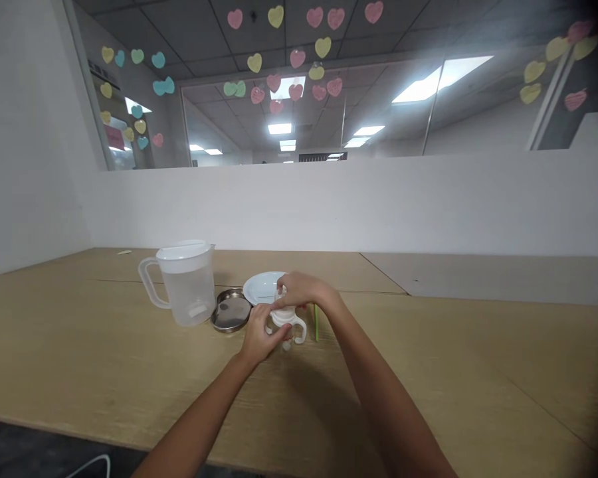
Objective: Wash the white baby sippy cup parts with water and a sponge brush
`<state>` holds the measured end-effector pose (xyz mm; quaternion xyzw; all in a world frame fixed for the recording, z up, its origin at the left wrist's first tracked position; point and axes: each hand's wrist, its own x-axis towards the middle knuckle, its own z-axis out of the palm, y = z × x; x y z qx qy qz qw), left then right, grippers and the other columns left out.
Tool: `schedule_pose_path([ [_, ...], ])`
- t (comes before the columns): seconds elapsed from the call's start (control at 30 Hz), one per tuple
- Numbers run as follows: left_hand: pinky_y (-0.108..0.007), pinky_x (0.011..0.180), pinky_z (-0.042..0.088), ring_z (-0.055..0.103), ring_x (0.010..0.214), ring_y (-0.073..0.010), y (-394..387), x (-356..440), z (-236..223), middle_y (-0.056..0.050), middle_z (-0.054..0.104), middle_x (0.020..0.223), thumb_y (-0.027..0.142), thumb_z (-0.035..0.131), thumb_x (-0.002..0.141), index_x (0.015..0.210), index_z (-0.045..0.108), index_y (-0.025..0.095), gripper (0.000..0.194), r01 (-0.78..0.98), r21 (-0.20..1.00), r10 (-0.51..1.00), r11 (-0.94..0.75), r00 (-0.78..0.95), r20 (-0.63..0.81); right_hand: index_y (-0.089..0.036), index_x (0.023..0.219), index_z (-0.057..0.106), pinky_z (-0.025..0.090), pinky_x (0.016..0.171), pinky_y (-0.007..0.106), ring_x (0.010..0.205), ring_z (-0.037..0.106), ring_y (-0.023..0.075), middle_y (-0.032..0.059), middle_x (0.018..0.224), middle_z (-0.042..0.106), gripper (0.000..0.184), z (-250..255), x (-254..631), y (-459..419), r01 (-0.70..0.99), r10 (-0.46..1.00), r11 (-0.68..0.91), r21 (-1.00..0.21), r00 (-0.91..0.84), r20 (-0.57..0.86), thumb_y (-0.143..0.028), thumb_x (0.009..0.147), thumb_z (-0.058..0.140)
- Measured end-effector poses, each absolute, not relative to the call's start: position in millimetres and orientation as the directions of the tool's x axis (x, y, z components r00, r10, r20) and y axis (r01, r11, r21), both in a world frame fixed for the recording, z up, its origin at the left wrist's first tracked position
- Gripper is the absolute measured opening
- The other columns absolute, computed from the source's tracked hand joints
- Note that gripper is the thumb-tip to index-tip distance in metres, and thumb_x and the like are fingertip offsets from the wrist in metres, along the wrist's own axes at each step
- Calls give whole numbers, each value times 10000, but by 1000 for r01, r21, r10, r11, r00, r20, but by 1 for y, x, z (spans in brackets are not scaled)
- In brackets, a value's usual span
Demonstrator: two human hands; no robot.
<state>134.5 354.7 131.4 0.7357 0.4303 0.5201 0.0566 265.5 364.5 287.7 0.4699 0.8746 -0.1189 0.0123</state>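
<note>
A small white cup with two side handles (290, 324) stands on the wooden table (104, 358). My left hand (260, 335) is closed around the cup's left side and handle. My right hand (299, 290) is curled over the cup's top, fingers pressed on its lid. Right behind the cup lies a white plate (262, 288). A thin green stick (315, 321) lies on the table just right of the cup.
A frosted plastic pitcher with a white lid (187, 282) stands left of the hands. A round metal lid or dish (230, 312) lies between pitcher and plate. A white partition wall (353, 206) runs behind the table, with glass bearing heart stickers above.
</note>
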Motion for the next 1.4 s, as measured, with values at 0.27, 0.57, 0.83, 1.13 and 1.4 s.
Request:
schedule_pose_path([
  [0.27,-352,866,413,532,954,-202,355,135,130,-59,621,985,451,586,766,1007,575,169,372,637,494,671,-592,49,740,-173,1042,565,375,638,210,869,575,166,66,1006,618,374,310,293,354,861,875,467,-202,-416,248,-374,734,628],
  [0.57,-371,870,401,520,946,-209,353,135,132,-63,615,983,459,575,770,1009,562,165,379,657,497,693,-567,55,719,-82,1084,596,457,736,291,1008,578,269,164,1102,588,498,271,344,427,1000,996,22,-22,-24,-84,-117,602,714],
  [0.83,-360,865,412,526,951,-209,353,134,132,-62,617,990,472,571,770,1015,563,171,388,660,489,687,-570,57,724,-105,921,671,483,691,305,901,629,262,128,936,656,465,235,346,450,997,971,-77,-1,74,-227,-167,474,783],
  [1.13,-373,888,414,533,975,-218,355,134,130,-76,614,1022,496,556,775,1041,564,169,422,669,477,683,-571,64,728,-119,1089,578,429,663,255,904,607,215,126,1058,626,498,269,336,433,977,993,115,-177,-108,53,-412,695,657],
  [1.4,-364,871,419,535,970,-223,355,134,131,-75,617,1006,485,554,777,1044,564,171,412,664,477,683,-576,71,727,-145,1014,639,397,827,311,985,562,246,131,1089,613,498,237,278,436,916,927,375,-143,-370,65,-567,777,523],
])
